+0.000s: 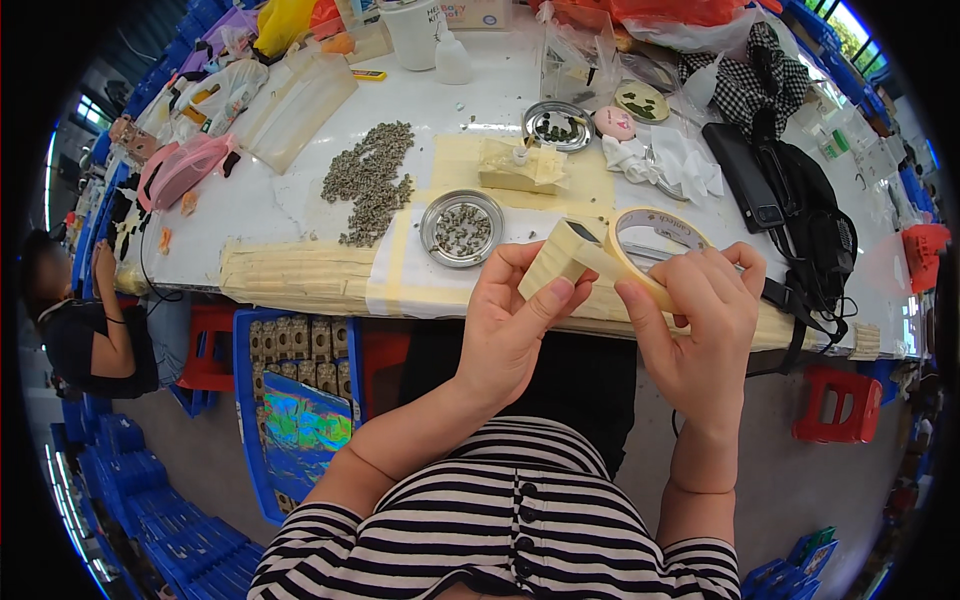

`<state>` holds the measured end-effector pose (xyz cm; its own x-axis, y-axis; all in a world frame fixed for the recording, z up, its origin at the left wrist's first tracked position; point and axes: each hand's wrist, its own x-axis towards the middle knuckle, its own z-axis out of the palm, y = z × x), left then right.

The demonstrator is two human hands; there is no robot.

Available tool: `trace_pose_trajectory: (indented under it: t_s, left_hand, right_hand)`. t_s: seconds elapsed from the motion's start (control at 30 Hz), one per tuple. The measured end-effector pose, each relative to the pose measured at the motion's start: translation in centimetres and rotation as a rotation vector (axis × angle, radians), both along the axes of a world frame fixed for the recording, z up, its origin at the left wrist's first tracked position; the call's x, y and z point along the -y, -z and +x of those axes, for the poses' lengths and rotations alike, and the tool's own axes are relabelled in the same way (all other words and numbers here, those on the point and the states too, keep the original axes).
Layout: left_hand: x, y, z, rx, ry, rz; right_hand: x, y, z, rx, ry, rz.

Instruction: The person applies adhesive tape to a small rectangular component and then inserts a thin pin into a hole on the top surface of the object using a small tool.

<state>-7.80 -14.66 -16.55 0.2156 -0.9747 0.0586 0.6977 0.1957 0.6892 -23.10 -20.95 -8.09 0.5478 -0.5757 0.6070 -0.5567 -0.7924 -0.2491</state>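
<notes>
My left hand [508,325] grips a small block covered in pale yellow masking tape [550,262], with a dark face showing at its upper end. A roll of masking tape [622,262] is held in my right hand [705,310], fingers and thumb around its lower right side. A short strip of tape runs from the roll to the block. Both hands are above the table's near edge. Just beyond my left hand stands a round metal dish [428,240] with small grey-green parts in it.
A pile of small grey parts [370,175] lies left of the dish. Behind it sit a taped block [520,170] and another round dish [530,118]. A black bag [810,200] lies right. Below the table is a blue crate [247,400]; a person [100,330] sits left.
</notes>
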Motion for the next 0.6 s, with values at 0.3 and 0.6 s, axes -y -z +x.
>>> trace_pose_trajectory:
  t_s: [0.3, 0.6]
  left_hand:
    - [-0.5, -0.4, -0.4, -0.165, 0.115, -0.079]
    - [-0.5, -0.8, -0.1, -0.306, 0.207, -0.004]
  right_hand:
    - [0.6, 0.9, -0.1, 0.083, -0.011, 0.095]
    - [1.7, 2.6, -0.2, 0.222, -0.102, 0.293]
